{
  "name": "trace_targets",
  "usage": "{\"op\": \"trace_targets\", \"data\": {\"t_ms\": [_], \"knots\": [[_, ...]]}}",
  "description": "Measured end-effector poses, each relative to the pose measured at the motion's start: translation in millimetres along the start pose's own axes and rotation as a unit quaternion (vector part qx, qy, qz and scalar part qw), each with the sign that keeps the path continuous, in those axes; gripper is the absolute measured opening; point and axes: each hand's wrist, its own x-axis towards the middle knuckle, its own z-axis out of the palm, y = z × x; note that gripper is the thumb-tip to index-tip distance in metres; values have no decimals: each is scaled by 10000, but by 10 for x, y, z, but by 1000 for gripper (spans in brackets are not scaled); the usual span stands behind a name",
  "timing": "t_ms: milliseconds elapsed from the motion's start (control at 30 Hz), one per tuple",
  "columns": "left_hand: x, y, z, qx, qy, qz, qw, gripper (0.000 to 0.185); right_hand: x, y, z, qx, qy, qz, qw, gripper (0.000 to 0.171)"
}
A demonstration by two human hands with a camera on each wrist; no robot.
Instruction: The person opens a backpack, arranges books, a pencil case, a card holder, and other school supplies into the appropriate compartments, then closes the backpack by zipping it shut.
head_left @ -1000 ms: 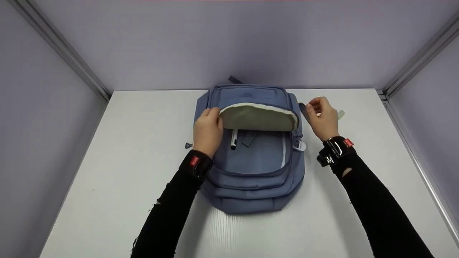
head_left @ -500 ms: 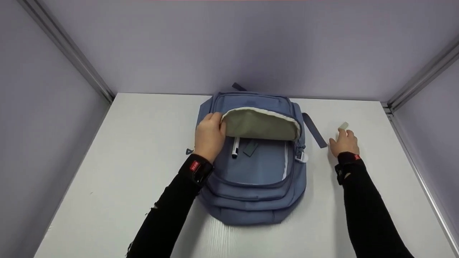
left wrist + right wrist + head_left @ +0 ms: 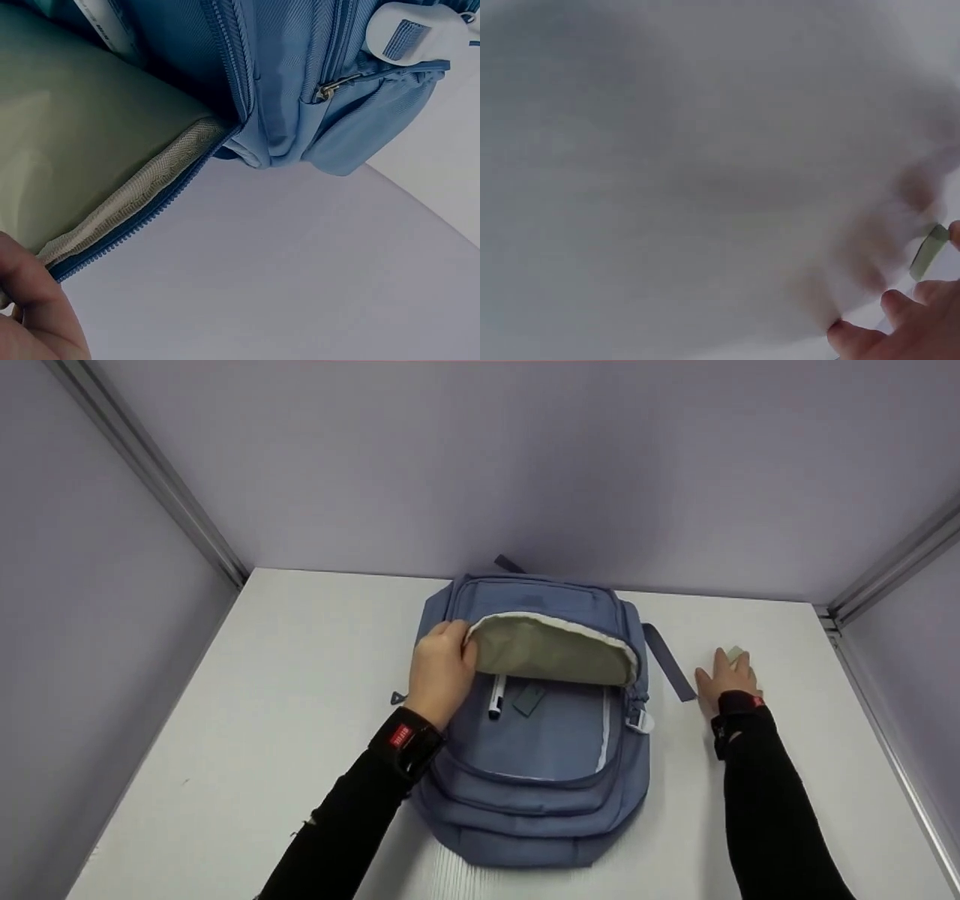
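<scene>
On the white desk (image 3: 285,750), a blue backpack (image 3: 536,780) lies flat on its back, its top toward the far wall. The left hand (image 3: 442,671) grips the edge of the front flap (image 3: 555,649) and holds it folded back, fingers curled over the zipper edge and the beige lining turned up; held so, the flap leaves the pocket mouth wide and its inside in view. The left wrist view shows that lining (image 3: 82,142) and the zipper edge close up, with a fingertip low in the corner. Inside the pocket a white pen (image 3: 496,697) stands in a sleeve beside a small blue tag (image 3: 529,699). A white buckle (image 3: 640,722) sits at the backpack's right side, and a blue strap (image 3: 667,664) trails off onto the desk.

Well to the right of the backpack, beyond that strap, the right hand (image 3: 726,679) lies low on the desk with its fingers stretched toward a small pale eraser (image 3: 735,654), their tips touching it or just about to. The right wrist view is blurred; it shows the eraser (image 3: 926,251) just past the fingers (image 3: 900,304), which are loosely bent and not closed round it, so I judge the hand is not yet holding it. The eraser sits on the desk, apart from the backpack, so one hand can reach it while the other keeps the pocket open.
</scene>
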Motion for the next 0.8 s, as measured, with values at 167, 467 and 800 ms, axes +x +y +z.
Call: {"op": "trace_targets", "data": {"t_ms": [167, 467, 800], "knots": [[-12, 5, 8, -32, -21, -24, 10000, 7, -30, 40, 14, -261, 869, -340, 9953, 48], [-4, -19, 34, -13, -53, -92, 9999, 11, -103, 11, 59, 29, 1891, -663, 9797, 21], [-2, -3, 12, -37, -148, -224, 9996, 11, -1019, -561, 119, 1976, 3120, -1562, 9161, 13]]}}
